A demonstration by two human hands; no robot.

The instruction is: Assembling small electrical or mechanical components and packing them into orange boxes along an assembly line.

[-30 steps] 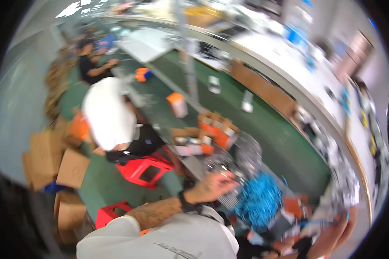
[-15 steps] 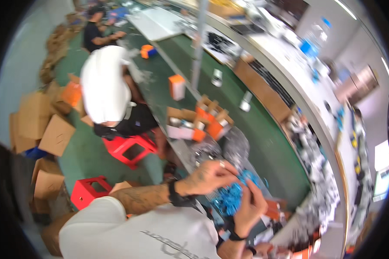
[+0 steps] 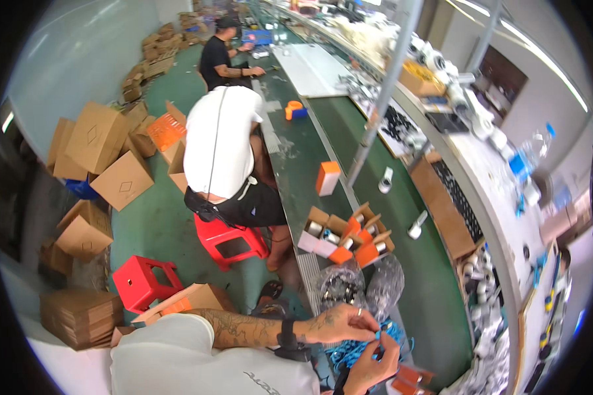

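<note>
My left hand (image 3: 341, 324), with a ring and a dark band at the wrist, reaches in over the belt with its fingers pinched. Facing it, my right hand (image 3: 375, 366) also has thumb and fingers pressed together. A small blue piece (image 3: 377, 335) shows between the fingertips of both hands; its exact kind is too small to tell. Just beneath lies a tangled heap of blue cord-like strips (image 3: 346, 353), partly covered by my hands. Beyond it are two clear plastic bags, one holding shiny dark parts (image 3: 341, 288), the other (image 3: 384, 288) crumpled.
Opened orange-and-white boxes (image 3: 342, 238) with white cylindrical parts stand past the bags on the green belt (image 3: 434, 299). A metal post (image 3: 383, 99) rises beside it. A person in white (image 3: 222, 141) sits on a red stool (image 3: 229, 242) at left. Cardboard boxes (image 3: 122, 178) lie beyond.
The view has swung left, so the scene sits farther right, and the blur has lessened. My fingertips have drawn closer together over the blue heap.
</note>
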